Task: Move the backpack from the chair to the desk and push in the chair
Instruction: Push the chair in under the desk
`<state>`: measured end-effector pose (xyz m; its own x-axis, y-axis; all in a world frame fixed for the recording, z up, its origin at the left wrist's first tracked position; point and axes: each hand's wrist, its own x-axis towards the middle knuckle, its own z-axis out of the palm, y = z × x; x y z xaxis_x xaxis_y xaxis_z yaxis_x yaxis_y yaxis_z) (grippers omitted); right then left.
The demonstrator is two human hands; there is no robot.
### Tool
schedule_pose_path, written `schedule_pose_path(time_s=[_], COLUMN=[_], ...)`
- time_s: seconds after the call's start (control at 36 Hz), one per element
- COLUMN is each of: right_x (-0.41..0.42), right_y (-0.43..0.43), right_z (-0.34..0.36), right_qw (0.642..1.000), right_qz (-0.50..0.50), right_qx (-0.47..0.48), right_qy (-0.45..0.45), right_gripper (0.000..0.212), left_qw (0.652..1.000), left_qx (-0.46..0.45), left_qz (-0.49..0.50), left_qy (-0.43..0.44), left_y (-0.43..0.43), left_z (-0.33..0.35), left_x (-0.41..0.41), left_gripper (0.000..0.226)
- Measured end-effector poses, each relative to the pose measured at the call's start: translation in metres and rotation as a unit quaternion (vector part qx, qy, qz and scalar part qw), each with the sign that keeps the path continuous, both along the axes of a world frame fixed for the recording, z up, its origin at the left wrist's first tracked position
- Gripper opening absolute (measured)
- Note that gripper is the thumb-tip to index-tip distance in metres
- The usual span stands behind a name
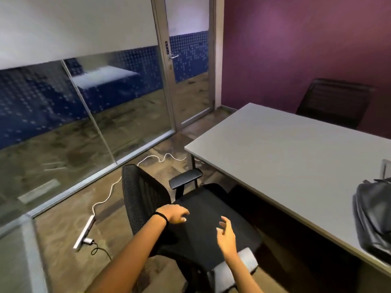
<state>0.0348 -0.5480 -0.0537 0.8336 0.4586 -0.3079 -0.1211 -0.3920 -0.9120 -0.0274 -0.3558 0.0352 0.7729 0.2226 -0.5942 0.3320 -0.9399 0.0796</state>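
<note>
The black backpack (pixel 374 216) lies on the grey desk (pixel 285 157) at the right edge of view, partly cut off. A black office chair (pixel 203 220) stands left of the desk, its mesh back toward the glass wall and its seat bare. My left hand (pixel 175 213) hovers over the seat's back edge near the backrest, fingers loosely curled, holding nothing. Over the near side of the seat, my right hand (pixel 226 233) is raised with fingers spread, just above the near armrest (pixel 239 265).
A white power strip (pixel 84 233) and its white cable (pixel 110 191) lie on the floor left of the chair. A glass wall and door (pixel 186 66) stand behind. A second black chair (pixel 334 102) sits at the desk's far side against the purple wall.
</note>
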Motion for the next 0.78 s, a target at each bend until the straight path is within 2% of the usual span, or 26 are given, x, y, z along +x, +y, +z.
schedule_pose_path(time_s=[0.14,0.28,0.42,0.47,0.61,0.78], right_x=[-0.053,-0.098,-0.119,-0.12,-0.122,-0.111], right_y=[0.066,0.131,0.179,0.185,0.196,0.204], right_z=[0.007,0.018,0.028,0.03,0.03,0.027], right_qw=[0.996,0.977,0.941,0.926,0.921,0.918], right_qz=[0.085,0.214,0.309,0.327,0.325,0.344], right_qx=[0.002,-0.021,-0.103,-0.141,-0.176,-0.174], right_qy=[0.0,0.002,-0.093,-0.124,-0.126,-0.097], right_gripper=[0.038,0.033,0.079,0.089,0.092,0.096], left_qw=[0.999,0.994,0.985,0.979,0.968,0.966], left_qx=[0.016,0.036,-0.01,-0.026,-0.029,0.008], left_qz=[0.02,-0.006,0.003,0.003,0.009,0.0], left_qy=[-0.021,-0.102,-0.175,-0.201,-0.248,-0.26], left_y=[0.072,0.125,0.161,0.17,0.204,0.245], left_z=[-0.005,-0.019,-0.035,-0.042,-0.054,-0.06], left_x=[-0.052,-0.088,-0.103,-0.103,-0.09,-0.058], left_gripper=[0.043,0.037,0.04,0.04,0.035,0.03])
